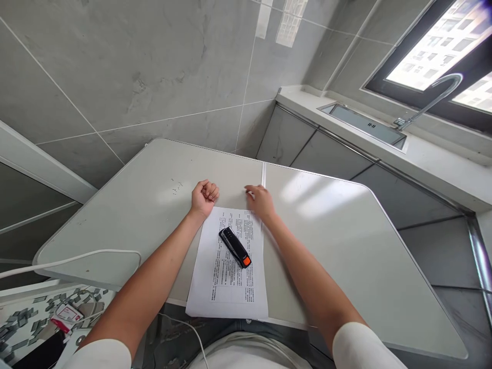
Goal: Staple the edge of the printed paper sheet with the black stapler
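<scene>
Printed paper sheets (226,302) lie on the table in front of me, with a black stapler (233,246) with an orange end resting aslant on top. Just beyond the paper's top left corner, my left hand (205,197) is curled into a fist, its inside hidden. My right hand (261,201) is at the top right corner, thumb and fingers closed in a pinch. A tiny dark bit shows at its fingertips, too small to name. Several small dark slivers, like staples (177,186), are scattered on the table left of my left hand.
The pale folding table (326,246) has a seam right of the paper. A white cable (96,252) crosses its left edge. Below left stands an open white container (23,302) with grey pieces and a red-white box. A counter with a sink (361,123) and faucet (434,102) runs at right.
</scene>
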`<state>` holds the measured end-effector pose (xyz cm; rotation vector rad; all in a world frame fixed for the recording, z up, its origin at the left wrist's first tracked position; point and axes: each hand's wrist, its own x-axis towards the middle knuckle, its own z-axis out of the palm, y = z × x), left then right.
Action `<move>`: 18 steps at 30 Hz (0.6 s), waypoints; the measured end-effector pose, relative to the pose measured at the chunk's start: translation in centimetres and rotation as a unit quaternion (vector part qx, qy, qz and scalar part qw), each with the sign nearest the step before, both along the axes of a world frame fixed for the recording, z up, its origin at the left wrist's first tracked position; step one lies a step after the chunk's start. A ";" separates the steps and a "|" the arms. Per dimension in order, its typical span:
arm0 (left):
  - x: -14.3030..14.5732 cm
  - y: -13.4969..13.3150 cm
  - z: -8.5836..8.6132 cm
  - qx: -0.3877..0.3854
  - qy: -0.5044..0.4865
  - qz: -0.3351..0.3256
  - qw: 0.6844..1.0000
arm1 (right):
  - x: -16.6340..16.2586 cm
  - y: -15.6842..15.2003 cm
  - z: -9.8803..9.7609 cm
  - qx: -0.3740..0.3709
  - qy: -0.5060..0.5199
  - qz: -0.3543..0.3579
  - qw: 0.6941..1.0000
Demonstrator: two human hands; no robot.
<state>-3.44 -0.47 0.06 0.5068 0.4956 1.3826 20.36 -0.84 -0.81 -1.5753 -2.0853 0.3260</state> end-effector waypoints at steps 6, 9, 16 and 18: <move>-0.3 0.0 0.1 0.007 0.001 0.011 1.000 | -6.8 2.3 0.8 -0.025 -0.029 0.047 0.998; -0.3 0.1 0.1 -0.006 0.007 0.019 1.000 | -5.8 1.3 0.6 0.006 0.032 0.039 0.999; -0.2 0.2 0.2 -0.022 0.029 0.021 0.999 | -0.6 -5.0 -0.2 -0.072 0.140 0.350 0.924; -0.2 0.2 0.1 -0.018 0.027 0.019 0.999 | -0.3 -6.3 -0.5 -0.077 0.122 0.368 0.918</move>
